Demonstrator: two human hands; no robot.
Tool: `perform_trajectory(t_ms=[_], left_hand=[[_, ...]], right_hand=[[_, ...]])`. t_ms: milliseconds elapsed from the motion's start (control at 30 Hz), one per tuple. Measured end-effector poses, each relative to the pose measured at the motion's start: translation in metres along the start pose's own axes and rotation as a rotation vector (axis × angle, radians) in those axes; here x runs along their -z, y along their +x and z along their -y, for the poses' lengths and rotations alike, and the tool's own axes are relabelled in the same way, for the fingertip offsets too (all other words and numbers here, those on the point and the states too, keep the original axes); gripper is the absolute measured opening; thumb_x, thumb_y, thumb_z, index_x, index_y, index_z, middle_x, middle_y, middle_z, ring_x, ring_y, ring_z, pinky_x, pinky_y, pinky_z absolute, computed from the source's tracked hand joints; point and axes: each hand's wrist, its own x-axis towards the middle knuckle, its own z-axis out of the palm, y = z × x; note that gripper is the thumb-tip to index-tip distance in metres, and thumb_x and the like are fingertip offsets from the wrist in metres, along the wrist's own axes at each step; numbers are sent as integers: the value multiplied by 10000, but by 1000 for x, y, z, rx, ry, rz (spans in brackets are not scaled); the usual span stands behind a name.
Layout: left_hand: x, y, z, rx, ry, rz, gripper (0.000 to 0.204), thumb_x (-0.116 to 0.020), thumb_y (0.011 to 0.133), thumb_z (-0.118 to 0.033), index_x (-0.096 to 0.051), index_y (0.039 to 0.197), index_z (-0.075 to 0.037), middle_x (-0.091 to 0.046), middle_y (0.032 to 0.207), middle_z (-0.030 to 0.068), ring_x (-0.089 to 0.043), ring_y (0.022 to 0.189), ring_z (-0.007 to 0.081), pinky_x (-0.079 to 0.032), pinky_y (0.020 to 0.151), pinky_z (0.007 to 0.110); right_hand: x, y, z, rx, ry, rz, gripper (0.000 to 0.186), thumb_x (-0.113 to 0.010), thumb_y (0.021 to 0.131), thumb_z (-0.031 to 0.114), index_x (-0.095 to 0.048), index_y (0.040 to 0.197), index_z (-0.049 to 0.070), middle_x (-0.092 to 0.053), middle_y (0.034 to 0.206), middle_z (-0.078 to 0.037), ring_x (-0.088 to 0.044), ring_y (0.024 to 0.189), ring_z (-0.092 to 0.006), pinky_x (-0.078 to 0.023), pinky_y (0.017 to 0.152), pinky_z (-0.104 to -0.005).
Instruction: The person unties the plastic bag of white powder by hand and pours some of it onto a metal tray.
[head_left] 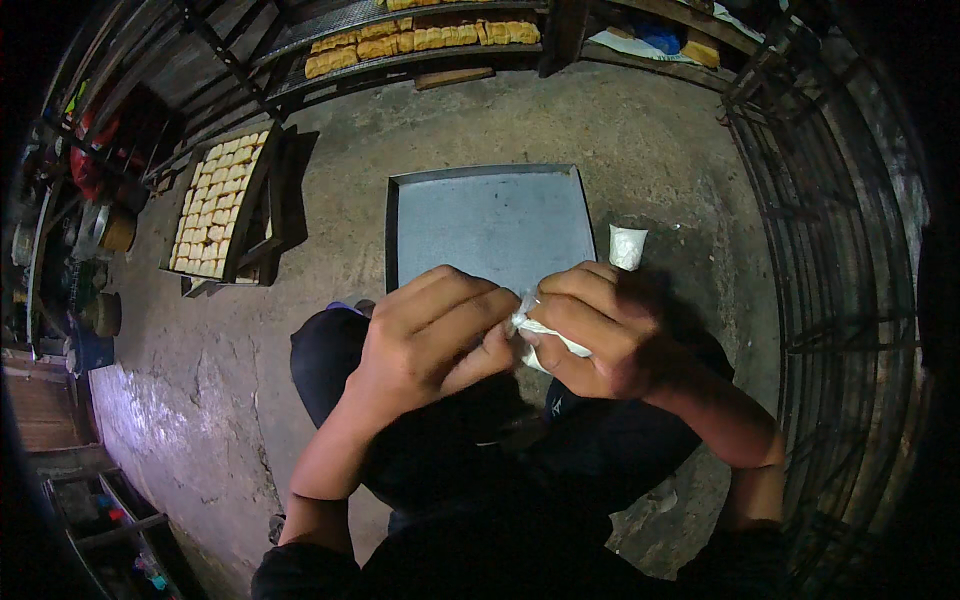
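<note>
Though small, white bag (562, 341) between hands (425, 335) (612, 340)

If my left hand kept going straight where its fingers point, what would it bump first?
Your left hand already seems to touch the small white bag, so that comes first. Just beyond, probably, is your right hand, though depth is hard to judge.

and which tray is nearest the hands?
The blue-grey tray, just beyond the left hand and right hand; the other tray, farther left, holds pale bread pieces.
</note>
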Motion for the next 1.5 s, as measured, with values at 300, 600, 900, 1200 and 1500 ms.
perform_trajectory(t_ms=[300, 600, 900, 1200, 1500], left_hand=[[5, 1, 3, 29, -69, -35, 170, -768, 834, -63, -720, 990, -13, -673, 913, 102, -690, 828, 255, -557, 731, 348], [10, 16, 14, 241, -335, 326, 145, -700, 844, -70, -655, 952, 14, -627, 873, 126, -653, 793, 283, -531, 733, 367], [-15, 10, 19, 356, -322, 326, 153, -584, 888, -47, -573, 1025, 21, -606, 828, 122, -602, 730, 216, -481, 669, 352], [-24, 1, 37, 597, -663, 446, 184, -444, 1018, -158, -521, 1028, 9, -514, 813, 72, -482, 746, 160, -426, 690, 339], [-25, 1, 45, 555, -671, 503, 223, -481, 1016, -172, -561, 1009, 36, -580, 795, 121, -561, 765, 178, -461, 710, 355]], right_hand=[[6, -2, -7, 30, -98, 46, 241, -813, 766, 95, -730, 991, 68, -675, 1032, -54, -654, 911, -214, -525, 806, -336], [11, -1, -17, 119, -196, 120, 206, -789, 789, 149, -714, 963, 69, -635, 964, -46, -580, 821, -217, -467, 731, -355], [5, -3, -23, 95, -255, 72, 198, -769, 792, 117, -696, 968, 64, -635, 939, -58, -605, 787, -216, -475, 689, -357], [-2, 8, -30, 17, -57, 117, 269, -777, 798, 69, -684, 1047, 27, -671, 962, -98, -679, 834, -276, -536, 728, -385], [-13, 2, -41, -202, 373, 215, 294, -756, 819, 12, -664, 1096, 48, -654, 963, -116, -695, 869, -336, -559, 755, -402]])
